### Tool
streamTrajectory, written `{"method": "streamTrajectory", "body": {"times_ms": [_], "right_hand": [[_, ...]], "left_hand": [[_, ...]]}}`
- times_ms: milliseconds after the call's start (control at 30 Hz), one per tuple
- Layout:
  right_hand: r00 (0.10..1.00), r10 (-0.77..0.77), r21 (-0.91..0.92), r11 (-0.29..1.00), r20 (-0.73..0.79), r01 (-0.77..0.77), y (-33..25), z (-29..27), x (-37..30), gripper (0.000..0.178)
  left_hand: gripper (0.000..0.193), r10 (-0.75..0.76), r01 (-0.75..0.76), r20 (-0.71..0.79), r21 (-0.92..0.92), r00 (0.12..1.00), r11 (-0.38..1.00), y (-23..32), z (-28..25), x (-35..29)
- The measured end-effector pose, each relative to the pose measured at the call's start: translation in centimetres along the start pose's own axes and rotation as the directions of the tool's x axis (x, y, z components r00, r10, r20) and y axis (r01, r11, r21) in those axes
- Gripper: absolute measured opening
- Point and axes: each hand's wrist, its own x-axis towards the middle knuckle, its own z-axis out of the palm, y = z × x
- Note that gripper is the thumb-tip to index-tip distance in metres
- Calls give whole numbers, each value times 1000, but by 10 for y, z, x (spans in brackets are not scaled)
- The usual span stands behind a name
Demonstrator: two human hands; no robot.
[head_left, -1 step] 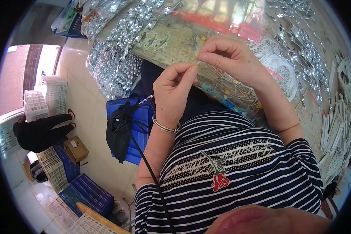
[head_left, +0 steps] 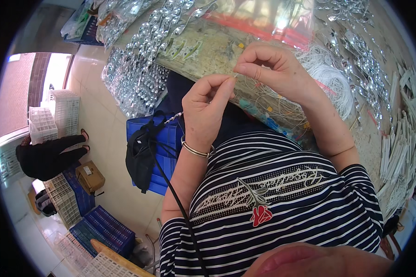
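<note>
My left hand [head_left: 203, 104] is closed in a pinch, thumb against forefinger, over the near edge of the worktable [head_left: 205, 51]. Just to its right, my right hand [head_left: 275, 69] pinches too, and the fingertips of both hands almost meet. A tiny pale bit shows between them, too small to name. Behind and below my right hand lies a bundle of white string [head_left: 328, 76], its loose strands trailing over the table. Small printed green-and-white pieces [head_left: 184, 49] lie on the table left of the hands.
Shiny silver twisted strips [head_left: 141, 55] hang over the table's left edge; more silver strips [head_left: 356, 60] lie at right, near white sticks [head_left: 397, 143]. A clear bag [head_left: 282, 21] lies at the back. A black bag [head_left: 141, 157] rests on a blue crate [head_left: 164, 173]. A person [head_left: 51, 154] stands at far left.
</note>
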Motion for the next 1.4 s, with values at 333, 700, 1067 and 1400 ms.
{"method": "streamTrajectory", "body": {"times_ms": [333,700,1067,1400], "right_hand": [[967,-254,-424,873,25,240,-3,-3,0,10],[992,100,376,919,72,-120,-12,-14,-3,22],[952,-305,-323,898,33,299,-20,7,-7,9],[898,-424,-460,778,120,428,-25,17,-12,7]], "left_hand": [[10,-43,42,-17,-27,999,999,0,1,0],[12,20,-22,-55,-44,998,999,-1,-6,3],[13,20,-23,-44,-61,999,998,9,0,-2],[15,-102,94,-13,-271,995,958,10,-4,-4]]}}
